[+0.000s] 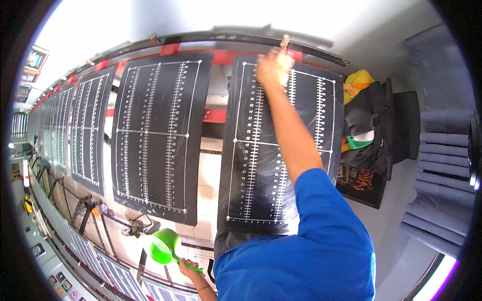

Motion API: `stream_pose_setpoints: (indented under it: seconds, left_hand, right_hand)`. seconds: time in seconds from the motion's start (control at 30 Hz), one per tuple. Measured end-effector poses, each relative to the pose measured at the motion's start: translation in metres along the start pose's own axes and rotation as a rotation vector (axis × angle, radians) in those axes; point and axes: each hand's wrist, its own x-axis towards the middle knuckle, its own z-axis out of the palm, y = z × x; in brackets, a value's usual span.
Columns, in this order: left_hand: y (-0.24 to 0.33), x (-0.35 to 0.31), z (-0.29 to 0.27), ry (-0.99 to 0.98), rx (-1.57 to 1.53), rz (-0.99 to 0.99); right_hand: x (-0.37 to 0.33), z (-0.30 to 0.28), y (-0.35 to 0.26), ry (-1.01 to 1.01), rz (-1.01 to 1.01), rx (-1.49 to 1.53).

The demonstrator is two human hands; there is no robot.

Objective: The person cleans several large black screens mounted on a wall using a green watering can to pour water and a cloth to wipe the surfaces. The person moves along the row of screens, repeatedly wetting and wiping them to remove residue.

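Observation:
At the lower middle, my left hand (189, 269) is closed round the handle of a bright green dipper (163, 246) with a round bowl. My right arm stretches across a black board (281, 175) marked with white scales and lines. Near the board's far edge, my right hand (274, 69) is bent down over the surface, slightly blurred. Something pale seems to be under its fingers, but I cannot make out what. Pale streaks and a wet-looking shine show on the board.
More marked black boards (153, 138) stand in a row to the left. Behind them runs a dark rail (216, 37) with short pegs, beside red bars. Clothing and a yellow item (357, 83) lie at the right, near folded grey cloth (442, 165). Metal frames (80, 210) stand lower left.

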Motion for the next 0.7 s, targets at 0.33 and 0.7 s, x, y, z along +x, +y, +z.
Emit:
stream_pose_setpoints:
  seconds: [0.33,0.7]
  left_hand:
    - [0.027,0.030,-0.004,-0.115,-0.037,-0.025]
    - [0.064,0.134,-0.063,-0.297,0.052,0.189]
  right_hand:
    - [-0.302,-0.051,-0.031,-0.050,-0.713,0.325]
    - [-0.472,-0.019,0.140,0.168,-0.074,0.174]
